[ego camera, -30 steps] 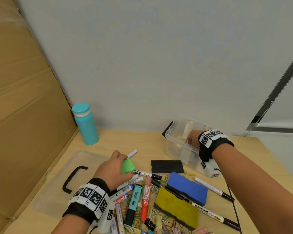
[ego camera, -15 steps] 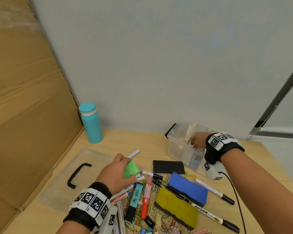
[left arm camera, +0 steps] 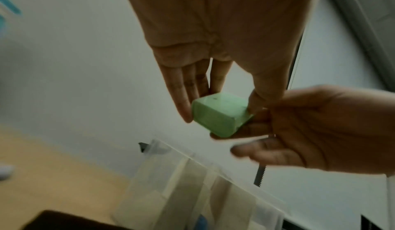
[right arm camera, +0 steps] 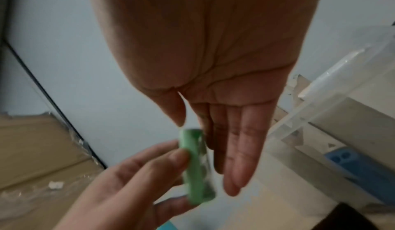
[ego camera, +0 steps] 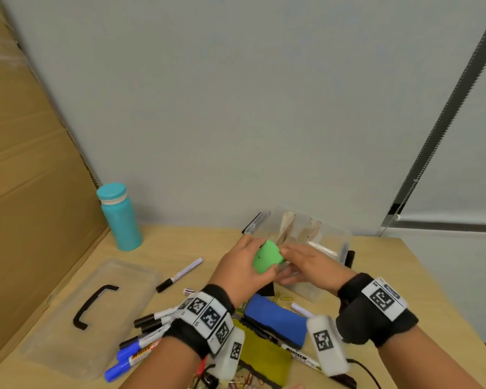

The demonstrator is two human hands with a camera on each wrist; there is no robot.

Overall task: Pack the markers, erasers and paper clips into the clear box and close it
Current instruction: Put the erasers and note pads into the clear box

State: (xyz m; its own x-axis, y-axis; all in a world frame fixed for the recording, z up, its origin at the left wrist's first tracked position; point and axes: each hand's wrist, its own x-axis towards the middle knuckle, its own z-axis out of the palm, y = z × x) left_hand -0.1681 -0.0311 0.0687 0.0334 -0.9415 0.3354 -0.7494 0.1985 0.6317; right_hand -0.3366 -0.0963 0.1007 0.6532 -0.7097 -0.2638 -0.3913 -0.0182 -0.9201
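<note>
My left hand (ego camera: 246, 269) pinches a green eraser (ego camera: 266, 256) between thumb and fingers, in the air just in front of the clear box (ego camera: 331, 240). From the right, my right hand (ego camera: 303, 265) meets it with straight fingers (right arm camera: 235, 151) lying against the eraser (right arm camera: 195, 167); its thumb hovers near the eraser's top end. In the left wrist view the right hand's fingers (left arm camera: 252, 151) reach under the eraser (left arm camera: 220, 113). Markers (ego camera: 149, 321), a blue eraser (ego camera: 275, 318), a yellow eraser (ego camera: 264, 357) and paper clips (ego camera: 282, 298) lie on the table near my wrists.
The clear lid (ego camera: 96, 313) with a black handle lies flat at the left. A teal bottle (ego camera: 121, 217) stands at the back left beside a cardboard sheet (ego camera: 31, 192). One marker (ego camera: 180, 275) lies alone between lid and box. The box holds a blue item (right arm camera: 350, 159).
My left hand lifted the green eraser off the marker pile and carried it right, toward the box. The right hand came out of the box to meet it.
</note>
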